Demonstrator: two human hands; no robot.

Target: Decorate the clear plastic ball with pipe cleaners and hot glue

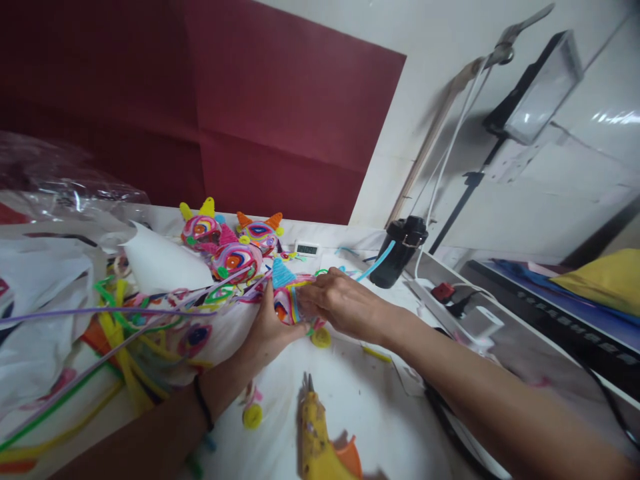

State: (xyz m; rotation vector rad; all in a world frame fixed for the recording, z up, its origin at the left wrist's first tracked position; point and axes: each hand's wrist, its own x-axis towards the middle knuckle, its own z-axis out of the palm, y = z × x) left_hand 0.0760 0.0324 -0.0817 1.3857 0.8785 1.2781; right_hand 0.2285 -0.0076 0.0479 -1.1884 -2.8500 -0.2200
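Observation:
A colourful craft animal head (281, 305), built from coiled pipe cleaners with a light blue ear (283, 275), stands between my two hands. My left hand (269, 328) grips its left and lower side, thumb stretched along the bottom edge. On the other side my right hand (343, 301) is closed, its fingertips pressed against the head. A light blue pipe cleaner (377, 263) runs out from behind that hand to the upper right; the grip on it is partly hidden. A yellow coiled disc (321, 338) shows below the head. Nearer me lies a yellow glue gun (317, 433), nozzle pointing away.
Similar coiled heads (237, 260) stand at the back beside a small digital clock (307, 249). Loose pipe cleaners (125, 347) and plastic bags (40, 287) crowd the left. On the right are a black bottle (400, 252), a power strip (450, 313) and cables.

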